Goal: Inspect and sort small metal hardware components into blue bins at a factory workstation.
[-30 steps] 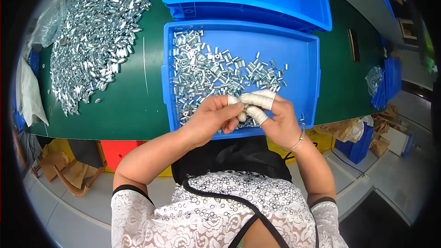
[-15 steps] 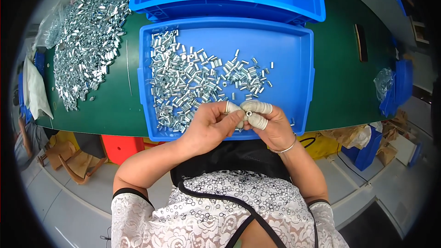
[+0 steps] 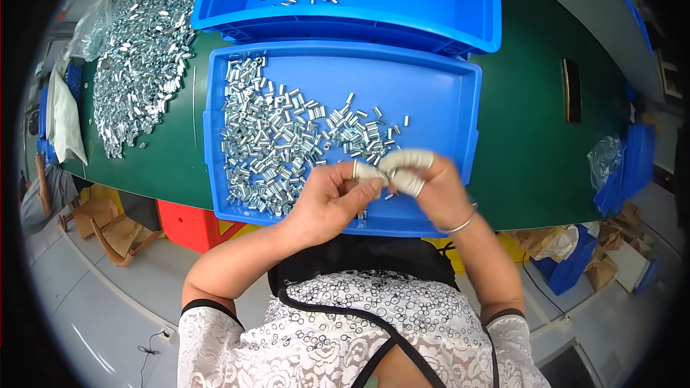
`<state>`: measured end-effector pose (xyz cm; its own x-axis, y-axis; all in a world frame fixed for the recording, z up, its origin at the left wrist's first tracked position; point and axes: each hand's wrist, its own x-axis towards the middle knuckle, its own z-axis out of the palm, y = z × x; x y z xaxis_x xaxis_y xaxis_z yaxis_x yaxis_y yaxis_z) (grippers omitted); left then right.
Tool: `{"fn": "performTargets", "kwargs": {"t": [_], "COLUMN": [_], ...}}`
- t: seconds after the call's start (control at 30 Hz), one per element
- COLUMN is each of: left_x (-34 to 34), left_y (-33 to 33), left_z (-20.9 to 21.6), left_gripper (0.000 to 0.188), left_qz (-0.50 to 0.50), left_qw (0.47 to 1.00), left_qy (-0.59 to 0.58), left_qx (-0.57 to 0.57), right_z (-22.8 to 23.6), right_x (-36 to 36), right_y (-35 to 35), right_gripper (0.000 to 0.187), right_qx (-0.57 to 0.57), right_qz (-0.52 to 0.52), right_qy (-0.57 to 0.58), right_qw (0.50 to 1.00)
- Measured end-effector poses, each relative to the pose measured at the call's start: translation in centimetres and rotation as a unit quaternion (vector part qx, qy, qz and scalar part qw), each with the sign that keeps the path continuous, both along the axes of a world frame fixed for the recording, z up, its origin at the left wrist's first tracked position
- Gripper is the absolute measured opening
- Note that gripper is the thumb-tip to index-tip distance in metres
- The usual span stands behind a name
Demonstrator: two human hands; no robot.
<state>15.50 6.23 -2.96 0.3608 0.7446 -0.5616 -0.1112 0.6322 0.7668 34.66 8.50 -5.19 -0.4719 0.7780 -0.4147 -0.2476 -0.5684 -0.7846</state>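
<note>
My left hand [image 3: 336, 200] and my right hand [image 3: 442, 187] meet over the near right part of a shallow blue tray [image 3: 345, 47]. Both are closed in a pinch, with pale finger cots on several fingers. Their fingertips touch, and whatever lies between them is hidden. Motion slightly smears my right hand, which has a bracelet [image 3: 460, 221] at the wrist. Many small silver metal sleeves [image 3: 277, 126] lie loose in the tray, thickest at its left side. A few of them lie just beneath my fingers.
Behind stands a deeper blue bin [image 3: 345, 23] with scattered metal sleeves. A big heap of shiny metal pieces [image 3: 144, 57] covers the green table's left end, near a thin rod [image 3: 194, 104]. At right lie a dark flat object [image 3: 572, 90] and a clear plastic bag [image 3: 602, 158]. Another person [image 3: 52, 194] shows far left.
The small ring-ended metal piece that showed between my right fingers is now hidden. My right hand has turned and shifted slightly. The whole view has also moved a little.
</note>
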Motion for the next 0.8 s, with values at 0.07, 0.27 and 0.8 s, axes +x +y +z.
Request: {"fn": "performTargets", "kwargs": {"t": [0.07, 0.27, 0.8], "left_x": [0.0, -1.4, -5.1], "left_y": [0.0, 0.8, 12.0], "left_z": [-0.7, -4.2, -8.2], "left_gripper": [0.016, 0.016, 0.018], "left_qz": [0.016, 0.032, -0.201], "left_qw": [1.000, 0.972, 0.793], "left_qy": [0.001, 0.190, 0.438], "left_qx": [-0.014, 0.135, 0.373], "right_z": [2.1, 6.3, -4.5], "right_x": [-0.2, -2.5, -6.4], "right_y": [3.5, 14.9, 7.0], "right_gripper": [0.020, 0.025, 0.010], "right_qx": [0.108, 0.316, 0.255], "right_qz": [-0.020, -0.118, 0.093], "right_qy": [-0.103, -0.294, -0.597], "right_qw": [0.989, 0.894, 0.755]}}
